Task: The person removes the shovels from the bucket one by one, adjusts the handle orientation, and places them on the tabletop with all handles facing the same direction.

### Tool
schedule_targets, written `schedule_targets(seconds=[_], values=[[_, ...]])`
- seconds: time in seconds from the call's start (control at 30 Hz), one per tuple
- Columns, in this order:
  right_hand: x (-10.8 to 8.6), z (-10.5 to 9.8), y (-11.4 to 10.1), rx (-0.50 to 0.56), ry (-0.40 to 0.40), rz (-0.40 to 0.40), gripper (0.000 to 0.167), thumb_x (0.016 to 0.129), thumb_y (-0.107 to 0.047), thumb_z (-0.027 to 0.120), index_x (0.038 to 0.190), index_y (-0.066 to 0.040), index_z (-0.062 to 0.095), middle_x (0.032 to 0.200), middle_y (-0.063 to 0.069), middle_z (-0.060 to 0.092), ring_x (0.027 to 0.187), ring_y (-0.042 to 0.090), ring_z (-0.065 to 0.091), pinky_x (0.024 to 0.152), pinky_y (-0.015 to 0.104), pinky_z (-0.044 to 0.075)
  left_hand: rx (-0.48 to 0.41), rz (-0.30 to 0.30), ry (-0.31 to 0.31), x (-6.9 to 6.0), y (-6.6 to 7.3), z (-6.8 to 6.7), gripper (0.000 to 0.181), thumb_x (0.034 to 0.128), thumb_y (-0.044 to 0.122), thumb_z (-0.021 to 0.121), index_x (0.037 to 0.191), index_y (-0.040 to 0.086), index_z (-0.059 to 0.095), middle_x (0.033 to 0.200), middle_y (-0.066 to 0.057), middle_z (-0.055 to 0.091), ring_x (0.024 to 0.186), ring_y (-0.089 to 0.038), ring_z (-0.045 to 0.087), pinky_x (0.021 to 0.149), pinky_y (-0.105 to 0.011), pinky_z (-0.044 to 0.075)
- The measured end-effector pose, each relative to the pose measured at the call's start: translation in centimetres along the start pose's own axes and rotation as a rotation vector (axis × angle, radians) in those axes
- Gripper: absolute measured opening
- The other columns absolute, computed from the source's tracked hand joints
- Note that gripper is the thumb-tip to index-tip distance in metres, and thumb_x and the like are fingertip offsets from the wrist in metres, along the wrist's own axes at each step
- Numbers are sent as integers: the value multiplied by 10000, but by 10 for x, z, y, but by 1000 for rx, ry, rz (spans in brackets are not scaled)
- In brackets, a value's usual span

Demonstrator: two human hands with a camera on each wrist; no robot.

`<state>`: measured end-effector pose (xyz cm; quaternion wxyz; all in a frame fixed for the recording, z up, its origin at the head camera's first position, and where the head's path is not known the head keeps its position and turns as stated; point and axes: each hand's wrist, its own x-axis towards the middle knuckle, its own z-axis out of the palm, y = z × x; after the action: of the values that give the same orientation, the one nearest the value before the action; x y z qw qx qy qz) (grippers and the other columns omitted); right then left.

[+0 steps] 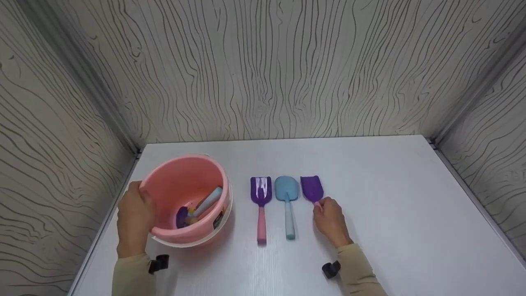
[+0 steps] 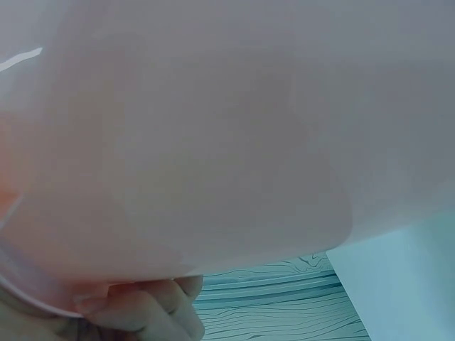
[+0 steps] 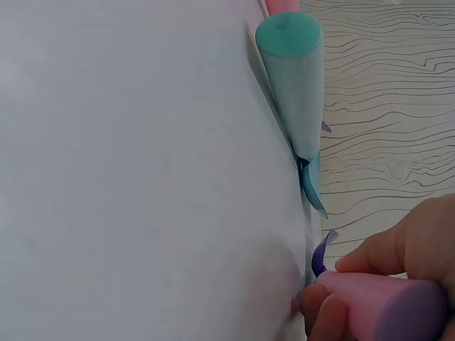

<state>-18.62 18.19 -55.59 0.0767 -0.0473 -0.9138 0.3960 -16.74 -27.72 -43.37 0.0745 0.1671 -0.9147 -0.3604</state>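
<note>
My left hand [image 1: 135, 216] grips the rim of a pink bucket [image 1: 178, 176], which leans with its mouth toward me. Inside lie a light-blue handled piece [image 1: 208, 202] and a small purple piece [image 1: 181, 217], their kinds partly hidden. The bucket's outer wall [image 2: 213, 142] fills most of the left wrist view. On the right, my right hand [image 1: 332, 222] pinches the pink handle [image 3: 355, 298] of a purple toy shovel [image 1: 312, 189]. To its left lie a light-blue toy shovel [image 1: 287, 189] and another purple toy shovel [image 1: 261, 191] with a pink handle.
Everything sits on a white table [image 1: 394, 205]. Wood-grain panels [image 1: 263, 74] stand behind it and at both sides. A white band [image 1: 193, 243] runs round the bucket's near side below the rim.
</note>
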Motion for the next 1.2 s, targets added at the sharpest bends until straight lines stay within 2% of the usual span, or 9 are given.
schedule_targets(seconds=[0.2,0.37,0.47,0.63,0.73,0.87,0.97,1.2], values=[[0,4,-3,-10,23,0,148,1018,-35,579,973,101,619,926,228,651,863,360,663,755,526,559,-6,47,45,-1,0,0,479,1148,220,304,1477,-91,461,1235,-329,636,904,-390,680,680,-490,607],[2,6,-7,-10,6,30,135,1024,-55,577,964,64,600,892,192,639,821,307,633,724,463,534,-8,28,20,0,0,0,487,1153,227,309,1506,-83,434,1258,-329,626,917,-387,682,698,-484,620],[3,6,-8,1,-20,45,137,1030,-65,581,988,62,608,877,175,638,764,266,633,657,395,531,-7,22,20,0,-1,1,491,1155,232,308,1512,-82,431,1264,-333,628,926,-391,685,715,-501,625],[1,4,-12,49,-93,140,180,1051,-134,587,1064,44,609,842,147,629,580,205,626,476,312,508,3,12,20,0,-1,2,499,1162,243,301,1513,-88,429,1283,-339,620,971,-414,679,797,-567,623],[0,3,-15,39,-124,183,206,1057,-191,600,1095,11,602,849,134,628,547,196,625,447,313,510,3,0,8,0,-1,1,518,1169,269,290,1525,-85,417,1309,-344,609,1012,-428,677,841,-595,614],[-2,3,-16,-12,-130,195,220,1048,-231,621,1094,-16,608,869,123,637,566,197,643,475,333,526,5,0,-2,1,-1,1,535,1170,291,281,1532,-82,411,1326,-348,605,1029,-433,677,849,-600,607],[-1,2,-14,-63,-123,174,232,1035,-234,640,1092,-10,626,892,118,653,616,203,645,519,349,522,7,3,3,0,-1,0,527,1169,280,283,1528,-81,416,1312,-345,611,1018,-432,681,831,-592,608],[-2,-1,-9,-125,-133,136,266,1030,-228,666,1147,10,645,948,111,646,809,243,609,685,407,532,19,49,47,-1,-1,1,485,1159,222,297,1474,-112,451,1256,-355,628,989,-444,674,811,-607,607]])
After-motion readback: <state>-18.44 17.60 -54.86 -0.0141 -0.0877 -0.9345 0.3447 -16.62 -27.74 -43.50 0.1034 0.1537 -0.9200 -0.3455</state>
